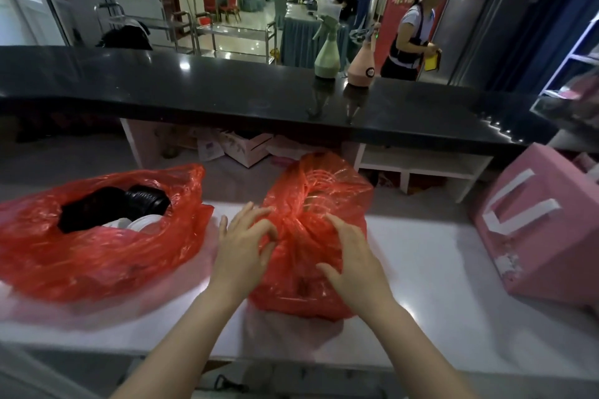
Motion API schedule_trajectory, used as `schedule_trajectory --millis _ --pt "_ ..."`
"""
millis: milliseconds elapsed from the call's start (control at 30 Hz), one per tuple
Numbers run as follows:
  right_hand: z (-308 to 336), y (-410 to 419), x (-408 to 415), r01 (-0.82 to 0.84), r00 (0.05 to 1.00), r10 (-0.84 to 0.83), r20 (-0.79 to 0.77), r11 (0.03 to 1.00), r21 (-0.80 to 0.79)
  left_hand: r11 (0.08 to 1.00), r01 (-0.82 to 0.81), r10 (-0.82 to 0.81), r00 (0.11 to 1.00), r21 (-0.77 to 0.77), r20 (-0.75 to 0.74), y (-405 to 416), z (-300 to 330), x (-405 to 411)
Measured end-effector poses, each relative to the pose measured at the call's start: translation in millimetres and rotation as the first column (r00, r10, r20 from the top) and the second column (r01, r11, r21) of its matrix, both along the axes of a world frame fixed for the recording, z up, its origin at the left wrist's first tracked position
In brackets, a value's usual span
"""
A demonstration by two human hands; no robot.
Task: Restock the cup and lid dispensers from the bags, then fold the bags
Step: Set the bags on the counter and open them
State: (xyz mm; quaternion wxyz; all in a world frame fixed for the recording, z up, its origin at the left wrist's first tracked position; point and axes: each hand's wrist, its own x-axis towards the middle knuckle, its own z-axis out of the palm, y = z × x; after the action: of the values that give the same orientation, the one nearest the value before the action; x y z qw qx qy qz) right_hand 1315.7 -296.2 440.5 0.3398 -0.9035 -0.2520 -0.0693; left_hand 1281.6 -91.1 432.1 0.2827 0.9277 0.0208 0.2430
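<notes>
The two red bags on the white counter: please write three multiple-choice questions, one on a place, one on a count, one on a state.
1. Where is the pink box?
A. Right of both bags
B. Between the bags
C. On the black counter

2. How many spray bottles stand on the black counter?
A. One
B. Two
C. Four

3. How is the left bag?
A. Tied shut
B. Folded flat
C. Open, black lids showing

Answers:
1. A: it sits at the right end of the white counter.
2. B: one green bottle, one pink bottle.
3. C: its mouth gapes; both hands work on the right bag.
</notes>
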Motion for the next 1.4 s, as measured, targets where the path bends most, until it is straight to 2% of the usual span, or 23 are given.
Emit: schedule_trajectory --millis 67,133,200,267,400,467,533,600,667,800,867,933,1000,1033,1100,1167,1333,1400 --pt "-5.0 -9.4 -5.0 0.044 0.997 -0.051 -0.063 0.993 -0.113 0.996 0.078 -0.077 0.997 -0.039 0.017 2.9 -2.7 -7.1" --pt "-8.8 -15.3 -10.8 0.075 0.991 -0.09 -0.103 0.987 -0.139 0.982 0.181 -0.185 0.977 -0.045 -0.106 0.7 -6.1 -13.8" --pt "-10.5 -19.9 -16.6 0.124 0.985 -0.133 -0.108 0.988 -0.087 0.97 0.24 -0.225 0.942 0.034 -0.248 -2.6 -12.5 -19.6" --pt "-13.0 -26.4 -19.9 0.182 0.978 -0.187 -0.088 0.981 -0.063 0.97 0.225 -0.192 0.94 0.091 -0.283 -1.0 -17.6 -23.8" --pt "-21.2 -48.7 -15.2 0.297 0.948 -0.311 -0.062 0.94 -0.165 0.979 0.069 -0.02 0.968 0.19 -0.249 17.5 -23.2 -31.6" --pt "-23.9 -58.2 -13.1 0.335 0.931 -0.358 -0.073 0.916 -0.22 0.97 0.063 0.021 0.941 0.236 -0.337 27.7 -33.4 -39.7" --pt "-24.4 -61.5 -12.1 0.4 0.91 -0.415 -0.013 0.884 -0.24 0.968 0.098 0.01 0.907 0.232 -0.422 31.0 -45.9 -49.9" --pt "-25.1 -60.2 -11.7 0.471 0.88 -0.471 0.058 0.852 -0.226 0.961 0.114 0.018 0.882 0.251 -0.47 28.7 -55.3 -57.9" --pt "-27.3 -59.2 -12.0 0.508 0.859 -0.511 0.04 0.839 -0.194 0.949 0.097 0.07 0.863 0.3 -0.5 26.0 -58.5 -62.8" --pt "-22.2 -67.3 -7.6 0.561 0.819 -0.573 -0.017 0.808 -0.181 0.968 0.027 0.098 0.874 0.249 -0.477 28.6 -52.5 -69.3" --pt "-13.1 -64.1 -8.5 0.575 0.816 -0.577 0.037 0.805 -0.147 0.973 0.034 0.081 0.876 0.227 -0.475 28.8 -49.3 -73.5" --pt "-5.7 -50.2 -17.5 0.516 0.847 -0.506 0.16 0.856 -0.022 0.966 0.084 0.047 0.875 0.246 -0.483 21.6 -48.7 -79.2" --pt "-4.4 -32.3 -29.5 0.356 0.901 -0.358 0.244 0.933 0.055 0.946 0.151 -0.009 0.896 0.285 -0.443 5.7 -50.1 -84.7" --pt "-5.5 -24.6 -34.1 0.295 0.926 -0.295 0.234 0.955 0.035 0.931 0.201 -0.054 0.901 0.304 -0.431 -4.6 -50.3 -86.8" --pt "-11.0 -15.2 -38.4 0.259 0.961 -0.248 0.12 0.962 -0.091 0.884 0.329 -0.161 0.881 0.332 -0.445 -25.6 -50.7 -89.8" --pt "-20.3 -17.7 -36.6 0.28 0.96 -0.273 0.064 0.941 -0.189 0.835 0.444 -0.271 0.846 0.325 -0.46 -41.9 -51.1 -90.4" --pt "-25.6 -50.2 -26.8 0.442 0.896 -0.409 0.172 0.85 -0.286 0.736 0.67 -0.557 0.681 0.098 -0.475 -79.3 -38.3 -80.9" --pt "-20.3 -61.6 -24.2 0.491 0.869 -0.446 0.213 0.833 -0.257 0.736 0.661 -0.571 0.721 0.143 -0.393 -90.0 -29.1 -71.9"
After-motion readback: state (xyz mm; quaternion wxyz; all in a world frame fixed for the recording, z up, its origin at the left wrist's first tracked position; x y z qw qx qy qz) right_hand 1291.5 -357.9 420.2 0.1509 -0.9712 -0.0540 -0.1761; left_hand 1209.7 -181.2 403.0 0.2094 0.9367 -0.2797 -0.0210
